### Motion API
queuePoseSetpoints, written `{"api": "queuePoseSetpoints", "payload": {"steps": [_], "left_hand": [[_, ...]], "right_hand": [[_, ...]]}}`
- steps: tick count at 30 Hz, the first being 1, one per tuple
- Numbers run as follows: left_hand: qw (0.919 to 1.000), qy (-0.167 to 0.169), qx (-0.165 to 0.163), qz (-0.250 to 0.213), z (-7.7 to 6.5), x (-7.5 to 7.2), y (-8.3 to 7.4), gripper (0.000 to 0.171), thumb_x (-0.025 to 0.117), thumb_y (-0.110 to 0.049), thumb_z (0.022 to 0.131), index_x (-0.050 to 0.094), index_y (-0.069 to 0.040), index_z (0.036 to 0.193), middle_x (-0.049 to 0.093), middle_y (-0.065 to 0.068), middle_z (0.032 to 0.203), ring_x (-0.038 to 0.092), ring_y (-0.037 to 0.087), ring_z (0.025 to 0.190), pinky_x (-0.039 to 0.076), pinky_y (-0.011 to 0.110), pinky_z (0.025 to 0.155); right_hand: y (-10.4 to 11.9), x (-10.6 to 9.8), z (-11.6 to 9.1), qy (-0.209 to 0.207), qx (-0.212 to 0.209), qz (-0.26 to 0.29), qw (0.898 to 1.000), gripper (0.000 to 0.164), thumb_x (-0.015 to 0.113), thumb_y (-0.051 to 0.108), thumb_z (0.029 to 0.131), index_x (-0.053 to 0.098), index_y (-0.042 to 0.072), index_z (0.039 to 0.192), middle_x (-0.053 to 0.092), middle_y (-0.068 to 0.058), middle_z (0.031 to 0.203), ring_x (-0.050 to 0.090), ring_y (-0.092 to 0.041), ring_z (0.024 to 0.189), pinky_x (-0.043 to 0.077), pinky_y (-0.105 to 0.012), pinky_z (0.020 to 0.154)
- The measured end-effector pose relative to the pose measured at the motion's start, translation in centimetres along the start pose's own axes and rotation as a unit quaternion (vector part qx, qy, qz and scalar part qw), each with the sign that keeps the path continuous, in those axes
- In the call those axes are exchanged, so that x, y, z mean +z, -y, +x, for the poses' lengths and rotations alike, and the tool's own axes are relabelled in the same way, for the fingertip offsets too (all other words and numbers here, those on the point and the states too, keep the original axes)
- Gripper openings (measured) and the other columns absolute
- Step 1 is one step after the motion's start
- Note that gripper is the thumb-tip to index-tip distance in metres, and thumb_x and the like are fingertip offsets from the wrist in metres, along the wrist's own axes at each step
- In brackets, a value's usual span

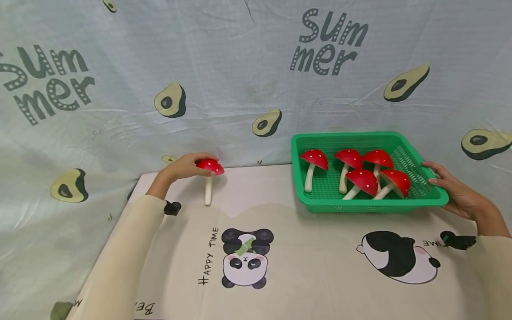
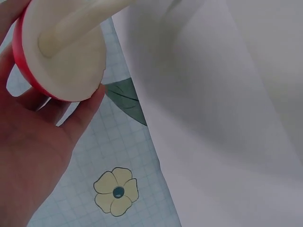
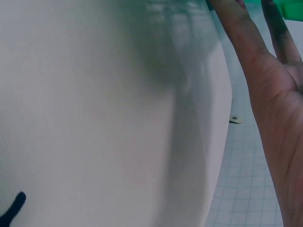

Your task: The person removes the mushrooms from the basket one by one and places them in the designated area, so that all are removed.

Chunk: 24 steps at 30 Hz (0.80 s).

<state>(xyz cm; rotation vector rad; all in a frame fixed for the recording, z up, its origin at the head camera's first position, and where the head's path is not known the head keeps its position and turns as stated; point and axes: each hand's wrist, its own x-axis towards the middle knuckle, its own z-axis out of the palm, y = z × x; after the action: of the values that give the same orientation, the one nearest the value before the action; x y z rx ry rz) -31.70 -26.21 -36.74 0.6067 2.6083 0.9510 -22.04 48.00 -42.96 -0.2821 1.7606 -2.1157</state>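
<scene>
My left hand (image 1: 185,166) grips a toy mushroom (image 1: 208,191) by its red, white-dotted cap at the table's back left, its pale stem pointing down toward the front. In the left wrist view, the fingers and thumb curl round the rim of the cap (image 2: 61,71), whose cream underside shows. On the right, my right hand (image 1: 460,191) holds the right end of a green plastic basket (image 1: 316,205), fingertips over its rim. Several similar mushrooms (image 1: 314,159) lie inside the basket. The right wrist view catches only a corner of the basket (image 3: 291,9) beyond the fingers.
A pale cloth with panda prints (image 1: 245,269) covers the table (image 1: 288,249). Behind it hangs a light curtain (image 1: 224,89) printed with avocados and lettering. The basket stands close to the table's back edge.
</scene>
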Motion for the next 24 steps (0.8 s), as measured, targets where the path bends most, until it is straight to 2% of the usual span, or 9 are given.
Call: {"api": "queuePoseSetpoints", "payload": {"steps": [5,12,19,24], "left_hand": [[0.9997,0.019,-0.015,-0.002,0.3,-0.6,0.0,0.053,0.070,-0.022,0.096,0.055,-0.006,0.144,0.054,0.018,0.140,0.049,0.035,0.124,0.047,0.044,0.097],[0.9968,0.052,-0.057,-0.021,1.2,-1.2,0.9,0.056,0.071,-0.024,0.095,0.054,-0.011,0.146,0.050,0.016,0.142,0.043,0.035,0.129,0.047,0.056,0.104],[0.9910,0.082,-0.091,-0.054,2.0,-1.2,0.9,0.055,0.072,-0.022,0.095,0.054,-0.010,0.146,0.047,0.015,0.141,0.043,0.033,0.126,0.047,0.053,0.103],[0.9900,0.083,-0.107,-0.040,2.2,-1.1,0.8,0.056,0.070,-0.025,0.096,0.053,-0.011,0.147,0.045,0.017,0.143,0.040,0.034,0.129,0.047,0.052,0.104]], "right_hand": [[0.1,0.1,0.0,-0.002,0.001,0.007,1.000,0.051,0.030,0.004,0.110,0.033,0.038,0.147,0.058,0.007,0.122,0.072,-0.020,0.095,0.062,-0.036,0.074],[0.0,0.1,-0.2,0.003,-0.001,0.012,1.000,0.051,0.029,0.003,0.110,0.035,0.038,0.146,0.059,0.006,0.121,0.072,-0.020,0.096,0.062,-0.036,0.074],[0.0,0.1,-0.2,0.014,-0.007,0.008,1.000,0.051,0.028,0.003,0.110,0.033,0.038,0.147,0.058,0.006,0.122,0.072,-0.020,0.096,0.062,-0.035,0.075],[0.0,0.1,-0.1,0.003,-0.002,-0.002,1.000,0.050,0.029,0.004,0.110,0.031,0.038,0.147,0.058,0.006,0.122,0.072,-0.019,0.096,0.062,-0.036,0.074]]}}
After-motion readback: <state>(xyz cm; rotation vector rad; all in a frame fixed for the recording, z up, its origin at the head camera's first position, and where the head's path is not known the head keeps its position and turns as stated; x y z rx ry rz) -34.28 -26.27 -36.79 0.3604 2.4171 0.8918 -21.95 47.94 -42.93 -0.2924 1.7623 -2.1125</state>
